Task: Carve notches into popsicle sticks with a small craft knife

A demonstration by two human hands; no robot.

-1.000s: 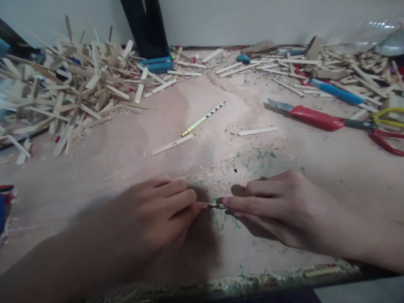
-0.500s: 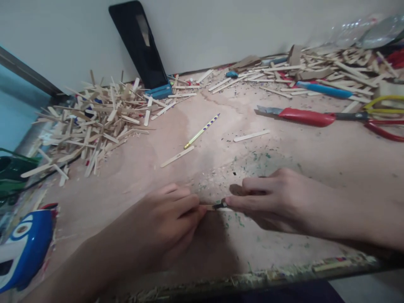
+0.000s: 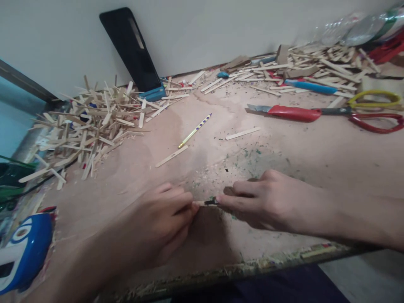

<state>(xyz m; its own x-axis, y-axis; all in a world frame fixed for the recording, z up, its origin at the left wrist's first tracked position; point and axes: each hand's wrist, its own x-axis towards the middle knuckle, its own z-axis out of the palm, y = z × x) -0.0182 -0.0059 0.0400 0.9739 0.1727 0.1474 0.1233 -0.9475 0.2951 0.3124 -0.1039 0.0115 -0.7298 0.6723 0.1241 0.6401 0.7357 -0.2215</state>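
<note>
My left hand (image 3: 167, 219) is closed low over the tabletop, its fingertips pinching a wooden craft stick (image 3: 200, 203) of which only a short end shows. Facing it, my right hand (image 3: 265, 200) is closed on a small dark blade-like tool (image 3: 211, 202); its rear part is hidden by the fingers. The dark tip touches the stick's end or lies right over it. Beyond my hands lie two loose craft sticks, one on the left (image 3: 172, 156) and one on the right (image 3: 243, 133), and a patterned pencil (image 3: 195, 130).
A heap of craft sticks (image 3: 94, 122) lies at the left, more (image 3: 328, 63) at the back right. Red-and-yellow-handled scissors (image 3: 375, 118) have a red cover (image 3: 293, 112). A phone (image 3: 129, 50) leans in a blue stand (image 3: 153, 93). A blue-white device (image 3: 31, 248) sits at the left edge.
The view has shifted slightly, so most things sit further left. Both hands keep their grips, and the dark tip appears slightly closer to my left fingertips.
</note>
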